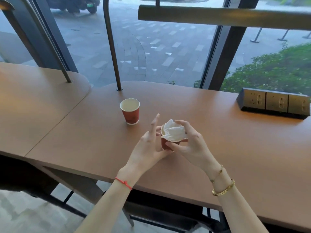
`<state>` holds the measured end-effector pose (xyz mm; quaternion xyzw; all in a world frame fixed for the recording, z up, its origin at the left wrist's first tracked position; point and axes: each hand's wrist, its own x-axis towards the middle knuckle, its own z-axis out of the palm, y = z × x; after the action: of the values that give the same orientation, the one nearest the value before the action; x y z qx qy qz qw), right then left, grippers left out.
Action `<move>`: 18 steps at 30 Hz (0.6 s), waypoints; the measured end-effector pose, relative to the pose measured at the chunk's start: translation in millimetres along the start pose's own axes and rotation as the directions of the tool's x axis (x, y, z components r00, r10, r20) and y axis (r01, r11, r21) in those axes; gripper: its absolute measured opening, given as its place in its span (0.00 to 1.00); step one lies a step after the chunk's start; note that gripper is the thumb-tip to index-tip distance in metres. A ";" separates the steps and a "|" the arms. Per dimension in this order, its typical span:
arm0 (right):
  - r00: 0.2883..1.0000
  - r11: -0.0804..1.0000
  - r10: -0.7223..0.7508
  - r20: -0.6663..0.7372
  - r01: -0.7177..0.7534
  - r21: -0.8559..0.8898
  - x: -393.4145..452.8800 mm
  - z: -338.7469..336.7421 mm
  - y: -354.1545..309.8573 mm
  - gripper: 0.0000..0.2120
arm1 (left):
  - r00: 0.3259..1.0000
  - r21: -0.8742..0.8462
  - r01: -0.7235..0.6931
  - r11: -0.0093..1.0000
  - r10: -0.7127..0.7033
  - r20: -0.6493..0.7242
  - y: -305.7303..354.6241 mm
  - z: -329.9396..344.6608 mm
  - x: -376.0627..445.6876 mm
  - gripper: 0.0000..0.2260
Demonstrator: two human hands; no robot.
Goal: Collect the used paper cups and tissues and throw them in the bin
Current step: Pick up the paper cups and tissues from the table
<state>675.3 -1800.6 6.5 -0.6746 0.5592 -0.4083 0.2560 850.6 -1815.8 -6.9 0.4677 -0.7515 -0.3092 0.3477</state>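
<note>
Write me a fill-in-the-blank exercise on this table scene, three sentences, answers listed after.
1. The white tissue is stuffed inside the red paper cup held between both ____.
2. The second red cup, with no tissue in it, stands ____ on the wooden table, beyond the left hand.
3. The black socket block sits on the table on the same side as the ____ hand.

Missing words: hands; upright; right

A brown wooden table [218,148] carries an upright red paper cup [130,111] at eleven o'clock and a black socket block [273,103] at two o'clock.
</note>
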 end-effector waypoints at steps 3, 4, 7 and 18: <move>0.994 0.999 0.031 -0.101 -0.032 -0.013 7.3 4.8 -1.1 0.32 | 0.993 0.096 -0.017 0.995 0.028 -0.112 -19.8 -22.3 2.0 0.39; 0.992 0.999 0.044 -0.120 -0.047 -0.022 10.1 5.5 -0.2 0.32 | 0.981 0.124 -0.007 0.992 0.031 -0.189 -26.8 -30.0 3.4 0.35; 0.986 0.996 0.077 -0.146 -0.084 -0.042 18.0 8.0 4.1 0.33 | 0.916 0.195 0.090 0.977 -0.004 -0.401 -48.1 -53.4 12.3 0.28; 0.982 0.991 0.105 -0.158 -0.118 -0.070 34.0 15.1 9.6 0.34 | 0.910 0.093 0.298 0.950 -0.253 -0.328 -89.7 -72.8 72.9 0.48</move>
<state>684.1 -1837.4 -0.3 -0.6182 0.6299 -0.4217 0.2076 930.0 -1926.2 -19.5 0.6355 -0.6333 -0.2236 0.3808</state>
